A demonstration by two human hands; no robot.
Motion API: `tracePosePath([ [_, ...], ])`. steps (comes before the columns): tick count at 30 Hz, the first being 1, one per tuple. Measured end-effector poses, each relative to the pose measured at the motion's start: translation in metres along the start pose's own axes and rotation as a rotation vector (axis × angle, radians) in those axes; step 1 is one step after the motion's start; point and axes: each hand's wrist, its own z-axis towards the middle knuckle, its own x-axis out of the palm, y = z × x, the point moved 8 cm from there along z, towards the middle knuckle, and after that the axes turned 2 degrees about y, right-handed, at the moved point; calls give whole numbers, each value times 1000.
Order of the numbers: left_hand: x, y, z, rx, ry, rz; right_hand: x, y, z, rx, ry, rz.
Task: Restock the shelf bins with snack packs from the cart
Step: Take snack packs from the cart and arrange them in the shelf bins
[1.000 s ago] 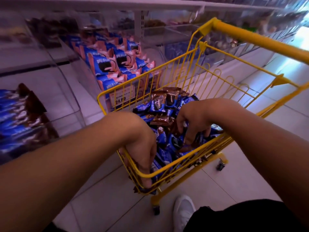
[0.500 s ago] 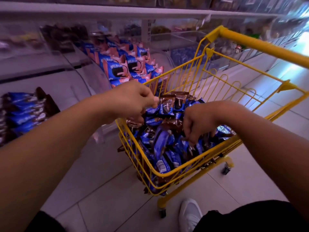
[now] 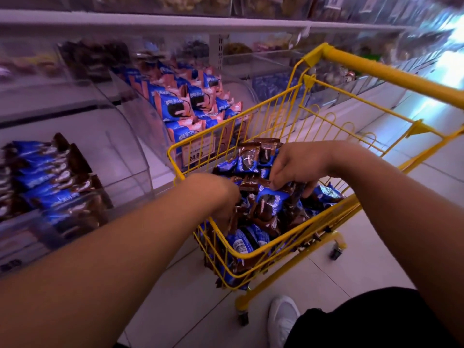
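- Both of your hands are reaching into the yellow cart.
- Your right hand is gripping snack packs mid-cart.
- Your left hand is digging by the cart's left edge; I cannot tell its grip.

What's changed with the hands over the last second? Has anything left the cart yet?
The left hand lifted out to the cart's front rim half a second ago and has now dipped back among the snack packs. The right hand stayed in the pile, fingers curled round packs; its grip is partly hidden. Nothing visibly left the yellow cart. The brown-and-blue pack bin at left looks unchanged.
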Motion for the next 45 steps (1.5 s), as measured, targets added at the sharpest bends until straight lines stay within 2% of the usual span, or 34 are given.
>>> tracePosePath([
  [2, 3, -6, 6, 27, 0, 56, -2, -4, 1, 6, -14, 17],
  [4, -11, -1, 3, 45, -146, -105, -8, -8, 1, -4, -46, 37],
  [8, -48, 34, -34, 77, -547, -614, -36, -16, -6, -94, -214, 125],
  [10, -55, 56, -64, 99, -706, -997, -48, -17, -12, -170, -292, 249],
  [12, -45, 72, -81, 172, -671, -1495, -48, -10, -18, -266, -258, 406],
  [13, -38, 80, -88, 169, -648, -1658, -43, -3, -21, -313, -194, 495],
  [14, -30, 87, -95, 131, -637, -1715, -37, 8, -24, -357, -117, 584],
  [16, -13, 94, -106, 89, -544, -1684, -21, 41, -32, -465, 9, 667],
  [18, 5, 86, -115, 155, -320, -1664, -11, 84, -42, -599, 12, 536],
  [20, 19, 80, -126, 220, -145, -1685, -3, 125, -54, -717, -67, 276],
  [23, 31, 90, -142, 259, -58, -1768, 4, 174, -76, -909, -304, -165],
  [27, 41, 111, -162, 224, -198, -1730, 14, 209, -91, -1004, -542, -407],
  [30, 53, 113, -172, 232, -204, -1701, 22, 222, -93, -993, -624, -462],
  [32, 53, 122, -176, 218, -321, -1702, 21, 225, -90, -942, -694, -403],
  [34, 47, 138, -183, 224, -541, -1813, 8, 219, -81, -826, -763, -135],
  [35, 45, 146, -187, 232, -652, -1882, 3, 212, -74, -747, -750, 117],
  [37, 40, 156, -195, 279, -841, -1902, 13, 201, -56, -570, -605, 654],
  [38, 38, 159, -199, 295, -911, -1875, 24, 202, -49, -511, -517, 800],
  [41, 39, 172, -207, 271, -1091, -1905, 51, 227, -41, -551, -330, 751],
  [45, 53, 195, -208, 207, -1155, -2104, 73, 245, -31, -537, 59, 801],
])
